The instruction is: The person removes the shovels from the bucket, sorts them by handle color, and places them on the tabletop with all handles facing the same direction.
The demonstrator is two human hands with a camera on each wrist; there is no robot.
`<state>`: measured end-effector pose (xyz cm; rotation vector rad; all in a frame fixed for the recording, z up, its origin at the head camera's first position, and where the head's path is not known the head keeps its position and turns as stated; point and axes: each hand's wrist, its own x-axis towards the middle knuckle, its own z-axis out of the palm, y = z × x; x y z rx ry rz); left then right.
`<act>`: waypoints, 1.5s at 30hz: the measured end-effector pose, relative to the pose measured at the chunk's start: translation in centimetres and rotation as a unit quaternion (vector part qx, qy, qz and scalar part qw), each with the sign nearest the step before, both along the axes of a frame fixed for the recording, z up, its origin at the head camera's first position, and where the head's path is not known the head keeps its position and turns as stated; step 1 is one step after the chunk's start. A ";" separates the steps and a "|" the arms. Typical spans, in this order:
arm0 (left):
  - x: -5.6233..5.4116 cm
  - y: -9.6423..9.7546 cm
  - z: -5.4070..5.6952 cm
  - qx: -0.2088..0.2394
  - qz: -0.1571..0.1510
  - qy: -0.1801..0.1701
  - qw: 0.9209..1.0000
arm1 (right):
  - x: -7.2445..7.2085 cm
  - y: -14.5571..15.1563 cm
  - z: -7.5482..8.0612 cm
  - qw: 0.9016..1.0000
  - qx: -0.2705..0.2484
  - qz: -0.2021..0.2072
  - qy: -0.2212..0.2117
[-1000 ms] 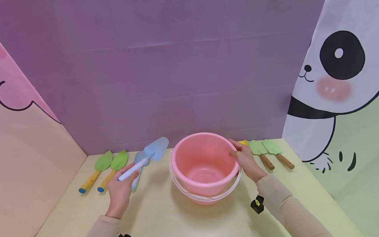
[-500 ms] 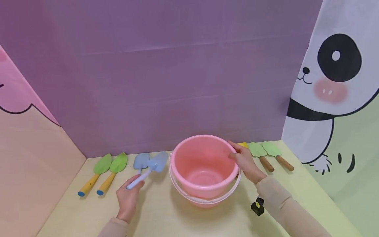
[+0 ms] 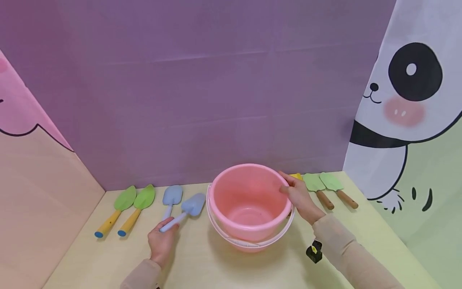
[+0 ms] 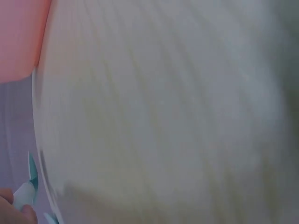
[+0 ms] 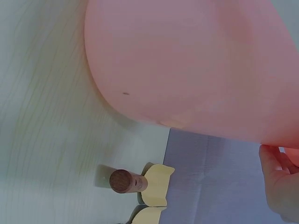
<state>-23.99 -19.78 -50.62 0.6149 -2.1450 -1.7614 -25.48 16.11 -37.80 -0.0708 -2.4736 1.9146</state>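
Note:
In the head view my left hand pinches the pale handle of a light blue trowel, its blade low over the table and pointing away to the right. Just left of it lies a second light blue trowel, its handle partly hidden behind my fingers. My right hand grips the right rim of a pink bucket, thumb inside and fingers outside. The bucket tilts toward me, showing its bare inside, and its white handle hangs down in front. In the left wrist view, the held trowel shows only at the lower left.
Two green leaf-shaped trowels with yellow handles lie at the left. Right of the bucket lie two pale green trowels with brown handles, beside a partly hidden yellow piece. A purple wall closes off the table's back.
My left hand has moved right and toward me, lowering the held trowel nearer the table. The second blue trowel's blade is now uncovered. Right hand and bucket stay in place.

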 end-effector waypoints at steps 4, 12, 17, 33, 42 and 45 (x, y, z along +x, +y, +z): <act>0.2 0.1 -0.5 0.024 0.006 -0.011 1.000 | 0.1 -0.1 0.0 1.000 0.002 0.001 -0.001; 0.4 0.3 -0.9 -0.026 0.009 -0.028 0.999 | 0.2 0.0 0.3 1.000 -0.006 0.002 -0.001; 0.8 0.6 -1.2 -0.073 -0.001 -0.041 0.996 | 0.2 0.1 0.3 1.000 -0.002 0.004 0.004; 0.4 2.3 -1.2 -0.126 -0.015 -0.026 0.992 | -0.2 0.1 0.4 1.000 0.004 0.003 0.003; -1.2 3.2 -1.4 -0.097 0.002 -0.040 0.995 | 0.1 0.1 0.0 1.000 0.002 0.005 -0.003; -1.6 3.4 -1.6 -0.094 0.008 -0.041 0.995 | 0.1 0.2 0.0 1.000 0.006 0.007 -0.002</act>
